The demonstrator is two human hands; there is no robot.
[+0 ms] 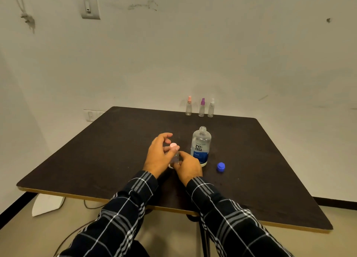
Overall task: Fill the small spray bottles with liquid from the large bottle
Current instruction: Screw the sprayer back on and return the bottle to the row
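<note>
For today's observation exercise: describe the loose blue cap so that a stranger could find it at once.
Start at the dark table, then find the large open bottle near its middle. The blue cap lies on the tabletop just right of that bottle, the only solid blue item lying loose.

Table (96, 150): dark top, pale edge, against white wall.
Large bottle (201, 146): upright, uncapped, blue label, just right of the hands.
Blue cap (220, 167): on table, right of large bottle, apart from it.
Small clear bottle (175, 158): upright between both hands, pink top.
Left hand (159, 156): fingers at the pink top.
Right hand (186, 167): wrapped round the body.
Far edge: pink-topped spray bottle (188, 106), purple-topped spray bottle (202, 107), white-topped spray bottle (211, 108), upright in a row.
</note>
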